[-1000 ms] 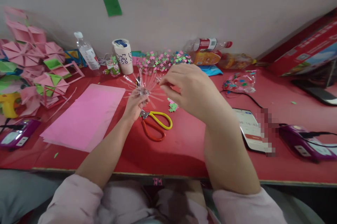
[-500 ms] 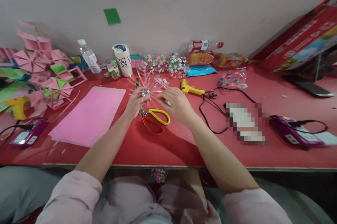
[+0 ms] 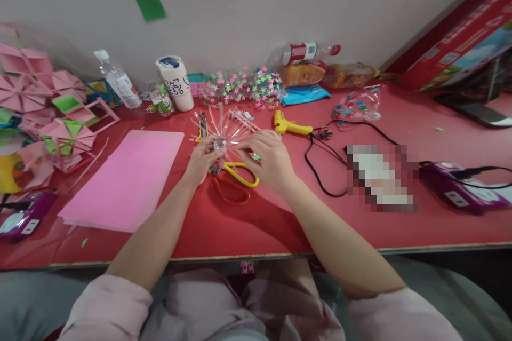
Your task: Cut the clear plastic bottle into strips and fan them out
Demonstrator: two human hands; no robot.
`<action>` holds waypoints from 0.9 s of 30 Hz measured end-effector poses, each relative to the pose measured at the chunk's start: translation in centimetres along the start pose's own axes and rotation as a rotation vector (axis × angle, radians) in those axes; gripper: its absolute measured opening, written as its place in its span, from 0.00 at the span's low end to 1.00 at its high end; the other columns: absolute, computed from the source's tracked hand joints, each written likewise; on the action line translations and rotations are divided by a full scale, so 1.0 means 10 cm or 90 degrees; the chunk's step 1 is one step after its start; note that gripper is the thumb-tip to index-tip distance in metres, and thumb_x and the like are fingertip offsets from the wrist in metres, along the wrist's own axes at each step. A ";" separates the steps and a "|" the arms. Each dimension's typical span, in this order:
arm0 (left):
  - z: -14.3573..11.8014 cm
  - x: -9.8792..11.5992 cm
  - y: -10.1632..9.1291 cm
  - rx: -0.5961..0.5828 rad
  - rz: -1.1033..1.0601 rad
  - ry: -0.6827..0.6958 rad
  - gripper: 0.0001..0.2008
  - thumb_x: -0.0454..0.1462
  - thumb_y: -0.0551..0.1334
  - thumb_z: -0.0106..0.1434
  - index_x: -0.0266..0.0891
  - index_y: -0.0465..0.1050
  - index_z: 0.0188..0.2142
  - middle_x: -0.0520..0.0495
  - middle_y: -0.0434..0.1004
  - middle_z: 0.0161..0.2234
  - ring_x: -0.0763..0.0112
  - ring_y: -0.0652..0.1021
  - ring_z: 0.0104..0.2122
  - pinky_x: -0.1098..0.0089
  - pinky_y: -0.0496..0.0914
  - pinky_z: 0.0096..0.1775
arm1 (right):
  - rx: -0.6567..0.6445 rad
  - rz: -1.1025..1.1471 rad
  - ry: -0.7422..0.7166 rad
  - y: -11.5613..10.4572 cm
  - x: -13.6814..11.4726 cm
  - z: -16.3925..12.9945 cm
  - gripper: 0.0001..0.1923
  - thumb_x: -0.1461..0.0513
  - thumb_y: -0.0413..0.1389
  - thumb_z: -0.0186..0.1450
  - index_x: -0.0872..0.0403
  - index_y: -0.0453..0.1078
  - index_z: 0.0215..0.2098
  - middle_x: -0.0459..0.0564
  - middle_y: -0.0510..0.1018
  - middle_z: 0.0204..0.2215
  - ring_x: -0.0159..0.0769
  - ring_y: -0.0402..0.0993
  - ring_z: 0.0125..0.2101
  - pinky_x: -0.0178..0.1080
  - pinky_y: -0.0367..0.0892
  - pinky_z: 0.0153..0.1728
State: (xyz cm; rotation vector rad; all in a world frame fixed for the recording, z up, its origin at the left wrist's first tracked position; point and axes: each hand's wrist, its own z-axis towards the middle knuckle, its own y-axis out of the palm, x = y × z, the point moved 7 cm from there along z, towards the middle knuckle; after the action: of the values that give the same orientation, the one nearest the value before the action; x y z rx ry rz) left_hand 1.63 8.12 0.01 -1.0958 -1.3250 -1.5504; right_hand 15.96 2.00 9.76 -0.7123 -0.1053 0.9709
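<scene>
1. Pink paper (image 3: 128, 178) lying uncut, left of centre on the desk (image 3: 280, 223).
2. Left hand (image 3: 204, 157) pinching clear fan of strips (image 3: 224, 133), centre frame.
3. Right hand (image 3: 266, 159) fingering one strip; few stars stuck, most waiting in pile (image 3: 240, 87) behind.

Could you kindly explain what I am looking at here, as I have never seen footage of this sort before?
This is one view from a camera worn on a person's head, looking down at their own bare hands over a red table. The left hand holds a clear plastic piece cut into fanned-out strips; the right hand touches its strips. Under the hands lie yellow-and-orange scissors. Nearby are a pink paper sheet, a yellow glue gun, a cluster of pink and green stars, folded pink paper shapes, and bottles by the wall.
</scene>
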 end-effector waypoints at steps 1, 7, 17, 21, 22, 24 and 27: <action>0.00 0.00 0.00 0.003 0.003 -0.006 0.21 0.37 0.71 0.44 0.39 0.71 0.39 0.56 0.75 0.27 0.79 0.74 0.22 0.76 0.68 0.25 | -0.005 0.024 0.013 -0.01 0.00 0.00 0.08 0.64 0.52 0.66 0.53 0.71 0.30 0.47 0.76 0.24 0.35 0.70 0.29 0.40 0.63 0.37; -0.04 0.05 0.03 -0.013 -0.001 -0.013 0.19 0.37 0.71 0.45 0.37 0.74 0.39 0.54 0.75 0.26 0.78 0.74 0.22 0.76 0.68 0.26 | 0.045 0.197 0.133 -0.15 0.07 -0.02 0.05 0.61 0.55 0.64 0.51 0.73 0.33 0.45 0.77 0.28 0.34 0.72 0.30 0.40 0.65 0.36; -0.12 0.05 0.12 -0.055 -0.076 -0.037 0.16 0.37 0.70 0.47 0.37 0.76 0.36 0.50 0.78 0.29 0.80 0.74 0.22 0.75 0.66 0.26 | 0.180 0.201 0.226 -0.24 0.30 -0.07 0.06 0.67 0.55 0.62 0.52 0.73 0.31 0.44 0.77 0.29 0.32 0.71 0.30 0.38 0.67 0.35; -0.13 0.04 0.13 -0.064 -0.087 -0.045 0.16 0.38 0.71 0.46 0.37 0.77 0.37 0.49 0.79 0.29 0.79 0.74 0.22 0.75 0.66 0.26 | 0.182 0.162 0.188 -0.26 0.24 -0.05 0.07 0.67 0.54 0.62 0.51 0.73 0.35 0.44 0.75 0.29 0.33 0.70 0.31 0.40 0.67 0.37; -0.14 0.04 0.14 -0.065 -0.091 -0.048 0.17 0.38 0.72 0.46 0.37 0.77 0.36 0.49 0.79 0.28 0.79 0.74 0.22 0.75 0.65 0.26 | 0.177 0.145 0.172 -0.27 0.21 -0.04 0.08 0.67 0.54 0.62 0.50 0.73 0.36 0.44 0.75 0.30 0.34 0.70 0.32 0.41 0.67 0.38; -0.15 0.05 0.15 -0.069 -0.095 -0.057 0.17 0.39 0.73 0.45 0.36 0.78 0.36 0.49 0.79 0.28 0.79 0.74 0.21 0.76 0.65 0.25 | 0.167 0.105 0.145 -0.29 0.17 -0.02 0.11 0.66 0.54 0.63 0.48 0.73 0.41 0.45 0.74 0.32 0.36 0.70 0.34 0.43 0.67 0.40; -0.17 0.05 0.18 -0.076 -0.092 -0.066 0.18 0.40 0.73 0.44 0.36 0.78 0.35 0.48 0.80 0.28 0.79 0.73 0.21 0.76 0.66 0.25 | 0.147 0.036 0.124 -0.31 0.12 -0.01 0.14 0.63 0.55 0.64 0.47 0.71 0.48 0.49 0.73 0.37 0.40 0.69 0.38 0.46 0.66 0.42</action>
State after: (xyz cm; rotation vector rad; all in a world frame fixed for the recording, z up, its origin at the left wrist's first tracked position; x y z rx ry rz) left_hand 2.95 6.20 0.91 -1.1903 -1.4237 -1.7166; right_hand 18.96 1.80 11.26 -0.5950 0.1960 0.9454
